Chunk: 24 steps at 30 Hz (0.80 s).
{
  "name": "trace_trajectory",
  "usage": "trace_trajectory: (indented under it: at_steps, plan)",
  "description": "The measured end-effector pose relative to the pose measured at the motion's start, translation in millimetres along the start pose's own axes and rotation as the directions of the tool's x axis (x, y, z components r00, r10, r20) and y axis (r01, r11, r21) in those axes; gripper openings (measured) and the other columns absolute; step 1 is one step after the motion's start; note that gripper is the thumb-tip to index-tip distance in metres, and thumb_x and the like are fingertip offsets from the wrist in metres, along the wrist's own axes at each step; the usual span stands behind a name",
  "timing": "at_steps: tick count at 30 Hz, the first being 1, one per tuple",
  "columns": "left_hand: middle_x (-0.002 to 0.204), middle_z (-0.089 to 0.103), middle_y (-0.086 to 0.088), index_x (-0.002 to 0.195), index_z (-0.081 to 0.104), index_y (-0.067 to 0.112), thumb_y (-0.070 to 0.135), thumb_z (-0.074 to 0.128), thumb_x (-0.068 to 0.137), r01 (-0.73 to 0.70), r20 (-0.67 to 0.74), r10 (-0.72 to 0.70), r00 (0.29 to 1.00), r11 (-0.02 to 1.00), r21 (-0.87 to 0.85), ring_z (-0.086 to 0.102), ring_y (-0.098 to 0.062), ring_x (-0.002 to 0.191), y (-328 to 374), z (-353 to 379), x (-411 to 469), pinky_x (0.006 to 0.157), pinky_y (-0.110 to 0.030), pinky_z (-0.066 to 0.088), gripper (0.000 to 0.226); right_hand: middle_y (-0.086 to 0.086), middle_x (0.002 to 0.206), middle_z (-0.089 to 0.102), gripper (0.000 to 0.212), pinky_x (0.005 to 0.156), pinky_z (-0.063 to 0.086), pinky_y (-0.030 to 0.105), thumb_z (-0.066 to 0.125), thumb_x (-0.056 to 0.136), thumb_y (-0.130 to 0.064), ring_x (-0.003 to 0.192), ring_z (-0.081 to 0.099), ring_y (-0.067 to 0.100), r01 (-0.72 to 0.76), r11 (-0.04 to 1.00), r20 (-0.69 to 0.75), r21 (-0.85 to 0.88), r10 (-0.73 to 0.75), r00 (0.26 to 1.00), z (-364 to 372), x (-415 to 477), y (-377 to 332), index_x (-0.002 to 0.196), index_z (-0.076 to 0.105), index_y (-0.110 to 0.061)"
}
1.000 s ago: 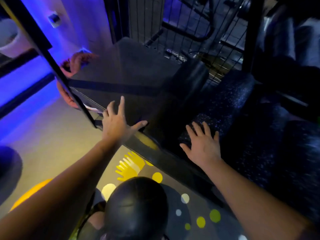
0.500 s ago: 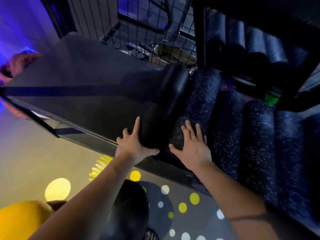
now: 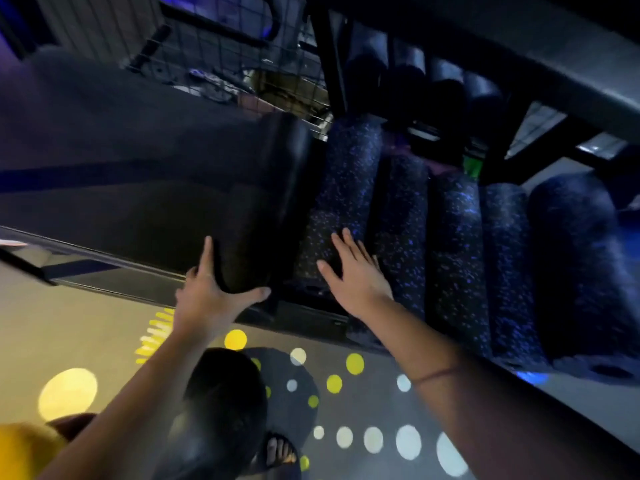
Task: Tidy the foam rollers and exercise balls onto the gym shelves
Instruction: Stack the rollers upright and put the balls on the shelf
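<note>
A smooth black foam roller (image 3: pixel 273 199) lies lengthwise on the dark shelf (image 3: pixel 114 202). My left hand (image 3: pixel 211 292) cups its near end, fingers up its left side and thumb spread under the end face. Beside it lies a blue-speckled roller (image 3: pixel 346 181); my right hand (image 3: pixel 356 271) rests flat on its near part with straight fingers. Several more speckled rollers (image 3: pixel 457 244) lie side by side to the right. A black exercise ball (image 3: pixel 221 417) sits on the floor below my arms.
A yellow ball (image 3: pixel 20 452) shows at the bottom left corner. A wire mesh panel (image 3: pixel 249 53) backs the shelf, and an upper shelf (image 3: pixel 519 39) holds more dark rollers. The floor has yellow and white dots (image 3: pixel 353 363). A sandalled foot (image 3: pixel 280 452) stands beside the black ball.
The view swung right along the shelf. My left hand went from the shelf edge to the black roller's near end. My right hand stayed flat on the speckled roller.
</note>
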<state>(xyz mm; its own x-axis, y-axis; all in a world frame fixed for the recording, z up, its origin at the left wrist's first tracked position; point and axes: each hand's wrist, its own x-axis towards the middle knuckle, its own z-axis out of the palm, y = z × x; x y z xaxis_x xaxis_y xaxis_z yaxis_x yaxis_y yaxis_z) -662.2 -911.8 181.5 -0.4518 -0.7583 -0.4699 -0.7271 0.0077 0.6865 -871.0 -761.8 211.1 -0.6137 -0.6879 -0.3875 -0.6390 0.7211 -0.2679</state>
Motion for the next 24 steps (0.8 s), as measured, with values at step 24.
trace_trajectory:
  at_steps: [24]
  plan:
    - [0.166, 0.012, -0.013, 0.157, 0.023, 0.037, 0.066, 0.060, 0.087, -0.253, 0.279, 0.156, 0.948, 0.900, 0.356, 0.024, -0.043, 0.148, 103, 103, -19, 0.116, -0.055, 0.034, 0.084, -0.001, 0.120, 0.069, 0.119, 0.103, 0.052, 0.037, 0.089, 0.044, -0.071, 0.110, 0.067, 0.016, -0.180, 0.413, -0.122, 0.893, 0.607, 0.785, -96, -78, 112, 0.144, 0.045, -0.024]
